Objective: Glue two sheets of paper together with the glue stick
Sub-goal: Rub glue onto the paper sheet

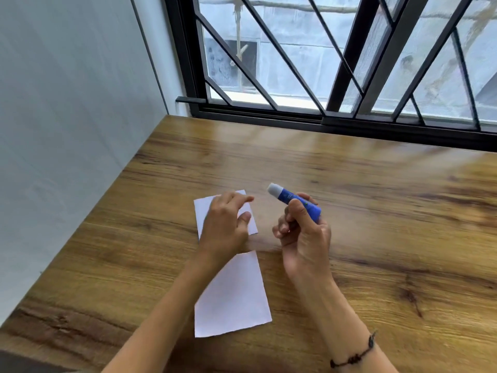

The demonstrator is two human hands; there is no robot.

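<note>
The left hand (224, 224) lay on the far paper (202, 211), fingers spread loosely, hiding most of it. The near paper (231, 297) lay flat on the wooden table (376, 211), partly under the left arm. The right hand (304, 238) pinched the blue glue stick (293, 201) in its fingers, above the table just right of the far paper. A barred window (322, 63) stood behind.

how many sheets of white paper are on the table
2. One white paper sheet lies farther away under the left hand; the other white sheet lies nearer, partly under the left forearm. None visibly hidden.
</note>
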